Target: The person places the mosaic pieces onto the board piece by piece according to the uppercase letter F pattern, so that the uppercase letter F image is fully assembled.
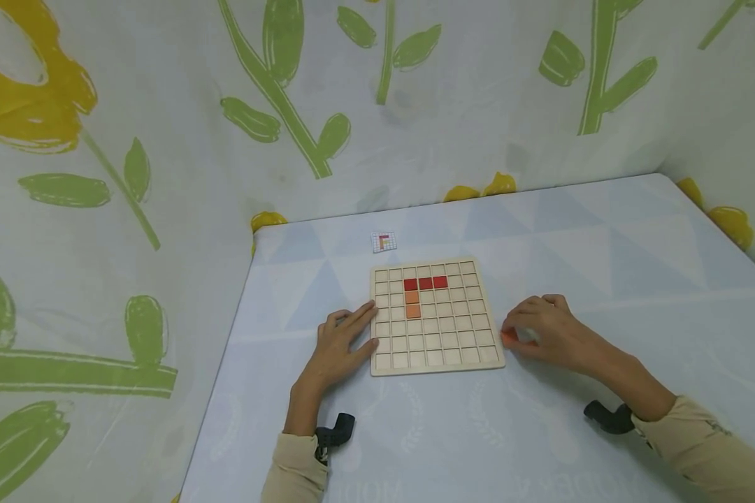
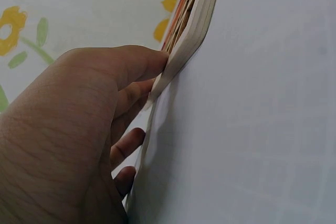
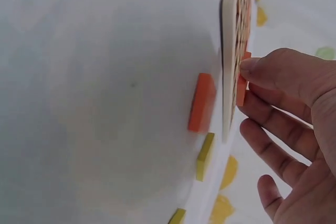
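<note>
A wooden grid board (image 1: 449, 341) lies on the table, with three red tiles (image 1: 425, 283) in a row and two orange tiles (image 1: 412, 304) in a column below the leftmost. Against its left edge rests my left hand (image 1: 336, 353), fingers extended and thumb spread; in the left wrist view the thumb (image 2: 142, 65) touches the board's side. My right hand (image 1: 550, 334), just beyond the right edge, pinches an orange tile (image 3: 242, 85) between thumb and fingers. The right wrist view shows another orange tile (image 3: 201, 103) on the table beside the board.
A small card (image 1: 384, 242) printed with a coloured grid pattern lies behind the board. Yellow tiles (image 3: 205, 157) sit on the table near the loose orange one. Walls (image 1: 415, 140) with a flower print stand at the table's back and left.
</note>
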A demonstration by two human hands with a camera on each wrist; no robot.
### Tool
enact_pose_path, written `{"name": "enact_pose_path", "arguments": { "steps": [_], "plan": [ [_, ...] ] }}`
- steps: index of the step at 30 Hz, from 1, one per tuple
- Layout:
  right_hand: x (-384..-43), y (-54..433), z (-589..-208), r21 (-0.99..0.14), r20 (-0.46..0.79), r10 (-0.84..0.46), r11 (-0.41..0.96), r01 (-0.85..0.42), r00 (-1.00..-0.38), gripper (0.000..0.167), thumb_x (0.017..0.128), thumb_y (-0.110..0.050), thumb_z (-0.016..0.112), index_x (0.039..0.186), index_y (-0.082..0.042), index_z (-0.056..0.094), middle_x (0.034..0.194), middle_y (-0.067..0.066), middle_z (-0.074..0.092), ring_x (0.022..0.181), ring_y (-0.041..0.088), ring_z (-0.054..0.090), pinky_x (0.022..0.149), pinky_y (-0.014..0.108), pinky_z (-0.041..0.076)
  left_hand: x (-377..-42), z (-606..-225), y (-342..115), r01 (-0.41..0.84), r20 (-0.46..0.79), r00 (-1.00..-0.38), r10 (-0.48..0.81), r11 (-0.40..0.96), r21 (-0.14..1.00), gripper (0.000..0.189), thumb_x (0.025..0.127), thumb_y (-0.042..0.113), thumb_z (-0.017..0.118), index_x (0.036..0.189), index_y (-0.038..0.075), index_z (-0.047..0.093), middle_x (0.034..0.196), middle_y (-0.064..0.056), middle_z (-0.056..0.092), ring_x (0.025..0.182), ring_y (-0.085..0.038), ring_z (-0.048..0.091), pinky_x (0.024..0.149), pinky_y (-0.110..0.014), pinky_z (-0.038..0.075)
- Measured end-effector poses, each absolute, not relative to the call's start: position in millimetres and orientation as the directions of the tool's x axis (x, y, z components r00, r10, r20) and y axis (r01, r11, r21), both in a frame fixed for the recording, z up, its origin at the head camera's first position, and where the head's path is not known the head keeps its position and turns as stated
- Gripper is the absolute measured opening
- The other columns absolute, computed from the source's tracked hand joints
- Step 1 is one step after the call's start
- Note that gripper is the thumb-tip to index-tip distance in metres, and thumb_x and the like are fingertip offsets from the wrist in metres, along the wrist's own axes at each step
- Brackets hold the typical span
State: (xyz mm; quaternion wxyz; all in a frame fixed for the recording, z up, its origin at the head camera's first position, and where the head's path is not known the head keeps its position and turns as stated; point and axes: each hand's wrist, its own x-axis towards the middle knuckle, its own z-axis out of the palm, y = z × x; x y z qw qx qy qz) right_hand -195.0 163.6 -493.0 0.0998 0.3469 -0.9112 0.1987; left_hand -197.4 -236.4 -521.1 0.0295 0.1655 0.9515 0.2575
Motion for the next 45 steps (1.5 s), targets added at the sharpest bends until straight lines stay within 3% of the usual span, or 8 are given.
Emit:
{"name": "enact_pose_path", "arguments": {
  "steps": [8,17,39,45],
  "plan": [
    [-200,154,-487,-0.309,0.403,-0.600,0.622,-0.720,-0.691,0.025,0.073,-0.006,0.086,0.089,-0.020,0.074,0.097,-0.006,0.070,0.097,0.018,0.061,0.088,0.051,0.034,-197,-523,-238,0.313,0.053,-0.942,0.331,0.812,0.493,0.062,0.098,0.044,0.056,0.155,0.029,0.040,0.160,0.017,0.031,0.136,-0.026,0.031,0.107,-0.053,0.022],
    [-207,135,-477,-0.371,0.304,-0.591,0.649,-0.664,-0.747,0.019,0.079,-0.014,0.085,0.094,-0.022,0.075,0.101,-0.006,0.070,0.102,0.020,0.061,0.094,0.053,0.032,-198,-524,-237,0.311,0.041,-0.941,0.336,0.812,0.494,0.061,0.099,0.044,0.055,0.156,0.028,0.039,0.160,0.018,0.030,0.137,-0.027,0.030,0.107,-0.053,0.021],
    [-230,88,-476,-0.373,0.382,-0.670,0.519,-0.769,-0.637,0.017,0.078,-0.012,0.086,0.091,-0.015,0.076,0.096,-0.004,0.071,0.098,0.020,0.060,0.085,0.047,0.033,-197,-522,-237,0.341,0.072,-0.933,0.353,0.800,0.493,0.061,0.098,0.042,0.056,0.154,0.025,0.042,0.160,0.016,0.032,0.133,-0.026,0.034,0.102,-0.053,0.026],
    [-231,75,-476,-0.380,0.343,-0.670,0.542,-0.749,-0.658,0.015,0.079,-0.015,0.086,0.091,-0.015,0.076,0.095,-0.005,0.071,0.099,0.019,0.060,0.087,0.047,0.034,-197,-521,-238,0.343,0.078,-0.933,0.352,0.801,0.491,0.061,0.098,0.042,0.056,0.154,0.025,0.042,0.159,0.016,0.032,0.133,-0.026,0.034,0.101,-0.053,0.026]
  ]
}}
